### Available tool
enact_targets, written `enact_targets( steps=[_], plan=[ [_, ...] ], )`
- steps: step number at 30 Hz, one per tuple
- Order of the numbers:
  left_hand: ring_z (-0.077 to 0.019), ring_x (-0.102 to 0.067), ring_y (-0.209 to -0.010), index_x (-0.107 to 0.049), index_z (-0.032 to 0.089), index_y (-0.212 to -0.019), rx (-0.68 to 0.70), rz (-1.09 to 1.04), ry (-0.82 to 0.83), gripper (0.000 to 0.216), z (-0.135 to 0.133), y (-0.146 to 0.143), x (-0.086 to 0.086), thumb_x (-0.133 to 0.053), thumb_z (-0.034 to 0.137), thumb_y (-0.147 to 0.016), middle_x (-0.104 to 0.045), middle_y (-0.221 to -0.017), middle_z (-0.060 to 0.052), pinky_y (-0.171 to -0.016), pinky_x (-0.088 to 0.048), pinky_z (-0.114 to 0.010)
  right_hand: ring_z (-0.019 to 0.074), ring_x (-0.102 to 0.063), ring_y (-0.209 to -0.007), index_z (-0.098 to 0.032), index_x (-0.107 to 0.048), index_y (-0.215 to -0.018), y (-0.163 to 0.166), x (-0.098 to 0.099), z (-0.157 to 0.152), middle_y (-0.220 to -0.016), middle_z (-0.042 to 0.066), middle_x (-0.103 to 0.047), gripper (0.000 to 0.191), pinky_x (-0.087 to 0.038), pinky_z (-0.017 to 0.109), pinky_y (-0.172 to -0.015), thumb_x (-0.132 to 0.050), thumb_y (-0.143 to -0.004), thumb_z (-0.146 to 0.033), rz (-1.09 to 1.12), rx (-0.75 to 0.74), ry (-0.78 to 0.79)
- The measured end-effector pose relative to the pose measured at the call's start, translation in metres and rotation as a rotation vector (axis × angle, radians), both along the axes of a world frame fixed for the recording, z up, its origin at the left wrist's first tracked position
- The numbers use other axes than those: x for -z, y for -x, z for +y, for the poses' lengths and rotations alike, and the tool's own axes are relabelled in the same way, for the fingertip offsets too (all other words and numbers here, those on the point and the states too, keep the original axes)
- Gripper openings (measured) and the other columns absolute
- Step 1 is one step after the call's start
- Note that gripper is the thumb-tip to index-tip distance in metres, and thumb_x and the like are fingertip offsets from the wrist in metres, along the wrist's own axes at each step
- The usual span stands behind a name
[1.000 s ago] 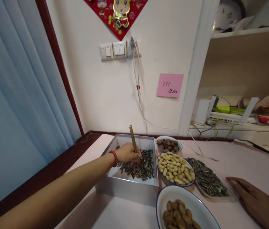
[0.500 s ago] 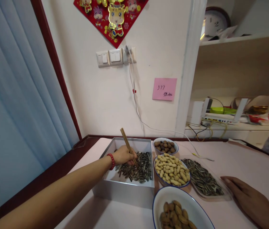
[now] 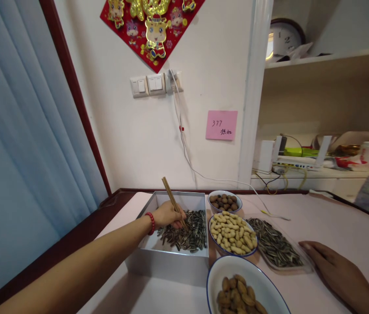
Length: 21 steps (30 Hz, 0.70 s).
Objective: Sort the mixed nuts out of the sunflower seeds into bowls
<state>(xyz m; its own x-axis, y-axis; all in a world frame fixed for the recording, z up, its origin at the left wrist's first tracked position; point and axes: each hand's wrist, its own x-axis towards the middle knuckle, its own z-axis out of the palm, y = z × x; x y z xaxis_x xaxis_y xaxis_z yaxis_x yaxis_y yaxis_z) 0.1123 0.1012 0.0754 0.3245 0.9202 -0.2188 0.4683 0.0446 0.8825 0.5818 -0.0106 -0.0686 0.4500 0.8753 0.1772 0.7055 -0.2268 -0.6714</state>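
My left hand (image 3: pixel 169 213), with a red bead bracelet (image 3: pixel 151 223) at its wrist, is closed round a pair of wooden chopsticks (image 3: pixel 170 195). Their tips point down into striped sunflower seeds (image 3: pixel 195 233) inside a white open box (image 3: pixel 166 264). My right hand (image 3: pixel 333 270) lies at the right, fingers stretched out, beside the near right corner of a clear plastic tray (image 3: pixel 306 265). More sunflower seeds (image 3: pixel 274 244) fill that tray. Whether the right fingers touch the tray I cannot tell.
Between box and tray stand a bowl of peanuts (image 3: pixel 233 233), a bowl of round brown nuts (image 3: pixel 225 202) and, nearest me, a bowl of brown almond-shaped nuts (image 3: pixel 238 294). A white cable (image 3: pixel 223 179) runs from the wall onto the pink-covered table (image 3: pixel 338 218).
The view has shifted slightly, so the scene sits a little further left and lower. Both hands keep nearly the same places relative to the box and tray.
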Motion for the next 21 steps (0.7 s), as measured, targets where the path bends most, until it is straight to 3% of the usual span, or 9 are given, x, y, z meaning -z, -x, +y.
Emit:
enact_targets(
  steps=[12,21],
  plan=[
    [-0.0185,-0.072,-0.067,-0.064,0.016,-0.075,-0.019,-0.027,-0.025,0.012,-0.005,0.006,-0.030,-0.072,0.024,-0.069,-0.073,-0.065,-0.002,-0.068,-0.058,-0.029,0.0317,-0.062,-0.115,-0.024,-0.073,-0.099,0.005,-0.005,0.000,-0.116,0.005,-0.073,0.064,-0.044,0.045,-0.105,-0.040,-0.072,-0.072,0.074,-0.018,0.038],
    [-0.0179,-0.069,-0.064,-0.070,0.017,-0.075,0.125,0.032,0.003,0.009,-0.004,-0.009,-0.026,-0.071,0.018,-0.066,-0.070,-0.062,0.001,-0.065,-0.056,-0.029,0.0325,-0.061,-0.118,-0.026,-0.072,-0.099,0.001,0.000,0.001,-0.118,0.005,-0.072,0.060,-0.044,0.045,-0.104,-0.040,-0.074,-0.070,0.084,-0.014,0.029]
  ],
)
